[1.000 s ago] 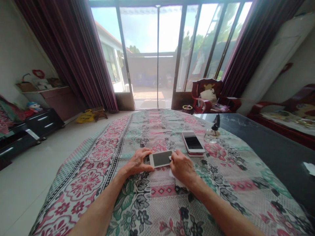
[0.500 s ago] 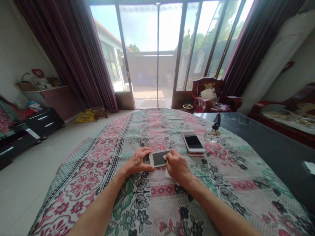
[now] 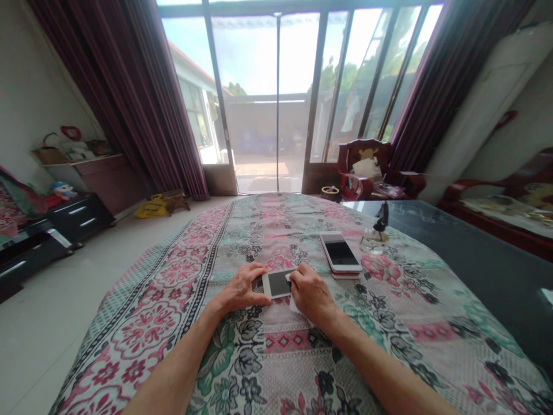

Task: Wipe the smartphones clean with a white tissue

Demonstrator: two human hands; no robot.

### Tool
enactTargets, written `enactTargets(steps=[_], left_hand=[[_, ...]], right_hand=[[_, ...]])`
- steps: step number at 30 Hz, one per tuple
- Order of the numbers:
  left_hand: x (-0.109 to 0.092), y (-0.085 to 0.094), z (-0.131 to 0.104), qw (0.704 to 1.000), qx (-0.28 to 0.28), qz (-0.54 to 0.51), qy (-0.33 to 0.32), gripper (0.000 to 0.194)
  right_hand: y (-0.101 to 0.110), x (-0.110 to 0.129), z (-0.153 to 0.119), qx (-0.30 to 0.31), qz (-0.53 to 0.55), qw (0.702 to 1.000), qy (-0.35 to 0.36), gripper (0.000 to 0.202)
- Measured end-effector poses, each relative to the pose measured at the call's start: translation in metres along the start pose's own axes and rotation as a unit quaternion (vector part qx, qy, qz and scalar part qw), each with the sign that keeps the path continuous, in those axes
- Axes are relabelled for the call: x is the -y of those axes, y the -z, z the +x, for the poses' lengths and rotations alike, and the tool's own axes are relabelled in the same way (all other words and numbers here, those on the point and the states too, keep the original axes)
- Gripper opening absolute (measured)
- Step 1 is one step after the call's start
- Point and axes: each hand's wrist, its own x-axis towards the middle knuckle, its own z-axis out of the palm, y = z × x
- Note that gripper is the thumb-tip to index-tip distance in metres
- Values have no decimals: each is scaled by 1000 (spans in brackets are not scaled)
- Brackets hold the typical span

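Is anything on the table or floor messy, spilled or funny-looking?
Nothing looks spilled or broken. The oddest bit is just past the right hand: a white phone sits unevenly on something with a red edge. A yellow bag slumps on the floor, though it may just be kept there.

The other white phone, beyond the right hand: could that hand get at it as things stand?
Probably yes: nothing visible stands between the right hand and the white phone, though it would likely have to release the white wipe.
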Motion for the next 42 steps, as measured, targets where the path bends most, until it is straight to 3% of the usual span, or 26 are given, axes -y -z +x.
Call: enactTargets(steps=[12, 20, 29, 33, 37, 42], left_hand=[[-3, 1, -1, 1000, -3, -3, 4, 65], [2, -1, -2, 1000, 1, -5, -2, 66], [2, -1, -1, 1000, 3, -12, 3, 65], [2, -1, -1, 1000, 1, -15, 2, 64], [2, -2, -1, 1000, -1, -9, 1, 67], [1, -2, -1, 1000, -2, -1, 3, 67]], right_hand=[[6, -21, 9, -25, -10, 994, -104, 15], [2, -9, 8, -19, 5, 1000, -21, 15], [3, -33, 13, -48, 9, 993, -109, 16], [1, -20, 10, -68, 32, 996, -54, 17], [-6, 0, 11, -46, 37, 998, 14, 20], [-7, -5, 15, -34, 15, 999, -13, 21]])
